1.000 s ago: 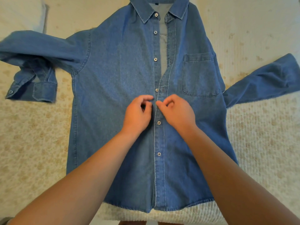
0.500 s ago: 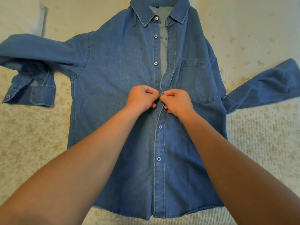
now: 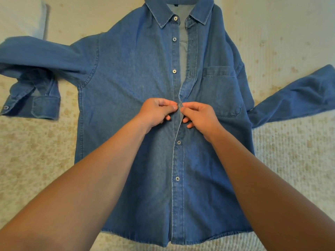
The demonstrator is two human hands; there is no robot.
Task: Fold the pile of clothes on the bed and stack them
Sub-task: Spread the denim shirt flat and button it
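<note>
Shirt: a blue denim shirt (image 3: 126, 84) lies face up, spread flat across the bed (image 3: 293, 160), collar at the far end, hem at the near edge.
Sleeves: the one on the left side of the view reaches out sideways and doubles back on itself, cuff (image 3: 45, 107) lying on the cover; the other runs off toward the right edge.
Placket: here's the action, dead centre — the front opening is closed in the lower half and gapes open from the hands up to the collar (image 3: 178, 14).
Left hand: the left hand (image 3: 156, 111) sits on the button side of the opening, grip pressed together, thumb and forefinger pinching the fabric edge.
Right hand: the right hand (image 3: 198, 115) is just beside it, fingertips nearly touching the left's, grip pinched on the buttonhole edge, which stands up in a small ridge between the two.
Buttons: two done up below the hands, the nearer one (image 3: 179, 142) just under the right wrist; three loose above.
Pocket: the chest pocket (image 3: 222, 91) sits just beyond the right hand.
Bed: cream cover with a faint floral print; something white (image 3: 21, 17) lies at the far left corner.
</note>
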